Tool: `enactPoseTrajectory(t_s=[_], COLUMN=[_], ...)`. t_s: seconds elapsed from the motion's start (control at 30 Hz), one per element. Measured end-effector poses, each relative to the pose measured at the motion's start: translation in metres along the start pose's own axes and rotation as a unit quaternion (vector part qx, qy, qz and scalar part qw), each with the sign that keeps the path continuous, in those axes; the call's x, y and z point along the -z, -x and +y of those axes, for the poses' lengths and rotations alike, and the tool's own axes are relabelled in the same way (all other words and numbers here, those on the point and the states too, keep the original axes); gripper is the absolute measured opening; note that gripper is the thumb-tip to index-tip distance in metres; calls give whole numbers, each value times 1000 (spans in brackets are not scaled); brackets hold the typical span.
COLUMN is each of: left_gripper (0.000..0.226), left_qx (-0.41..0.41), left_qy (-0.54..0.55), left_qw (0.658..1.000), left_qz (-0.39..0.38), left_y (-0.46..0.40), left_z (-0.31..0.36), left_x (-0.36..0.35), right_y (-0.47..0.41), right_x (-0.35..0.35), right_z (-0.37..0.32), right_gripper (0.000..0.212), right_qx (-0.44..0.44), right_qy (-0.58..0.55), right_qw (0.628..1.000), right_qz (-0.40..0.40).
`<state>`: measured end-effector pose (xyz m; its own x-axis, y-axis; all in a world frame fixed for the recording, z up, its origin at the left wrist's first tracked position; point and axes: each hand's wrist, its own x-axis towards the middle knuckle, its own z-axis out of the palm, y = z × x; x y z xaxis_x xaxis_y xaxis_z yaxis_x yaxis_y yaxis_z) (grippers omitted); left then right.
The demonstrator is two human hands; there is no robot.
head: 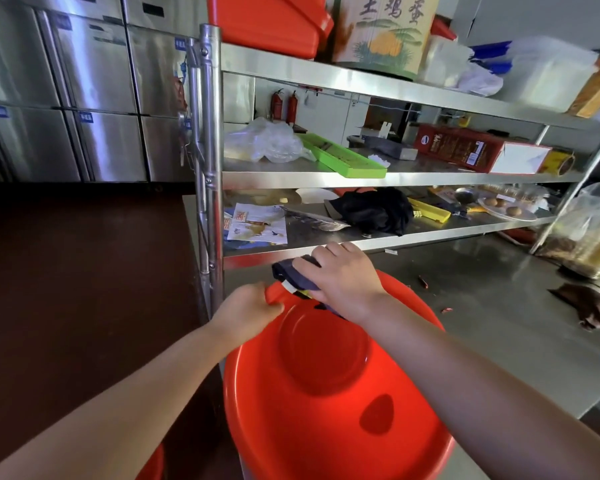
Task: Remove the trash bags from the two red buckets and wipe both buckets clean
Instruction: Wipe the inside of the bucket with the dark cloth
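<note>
Left grip (248, 311) pinches bucket (326, 393) rim; right grip (338, 277) presses cloth (297, 275).

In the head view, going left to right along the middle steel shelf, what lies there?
Clear plastic bag → green tray → grey box → red carton → yellow roll.
</note>
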<state>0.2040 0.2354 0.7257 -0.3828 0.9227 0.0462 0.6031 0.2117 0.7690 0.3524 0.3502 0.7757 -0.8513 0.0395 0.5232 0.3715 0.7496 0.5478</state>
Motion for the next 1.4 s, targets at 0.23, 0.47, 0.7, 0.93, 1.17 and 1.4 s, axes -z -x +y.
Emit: enactPoseTrajectory(t_s=[0.23, 0.47, 0.7, 0.93, 1.17, 1.4], left_gripper=[10, 11, 9, 15, 15, 17], left_qx=[25, 52, 52, 52, 83, 115], left_qy=[-44, 60, 32, -30, 20, 76], left_qw=[996, 991, 990, 992, 989, 980], left_qz=[74, 107, 124, 110, 124, 144], left_y=[7, 23, 32, 27, 31, 39], left_z=[0, -20, -18, -4, -15, -29], left_x=[-5, -5, -6, -8, -4, 1], right_y=[18, 36, 32, 17, 39, 64], right_x=[-18, -23, -25, -35, -32, -20], right_z=[9, 14, -2, -23, 5, 8], right_gripper=[55, 57, 57, 43, 58, 66], right_qx=[-102, -203, -202, -104, -207, -350], right_qy=[35, 52, 39, 19, 63, 49], right_qw=[994, 977, 977, 987, 973, 935], right_qz=[24, 29, 56, 124, 74, -35])
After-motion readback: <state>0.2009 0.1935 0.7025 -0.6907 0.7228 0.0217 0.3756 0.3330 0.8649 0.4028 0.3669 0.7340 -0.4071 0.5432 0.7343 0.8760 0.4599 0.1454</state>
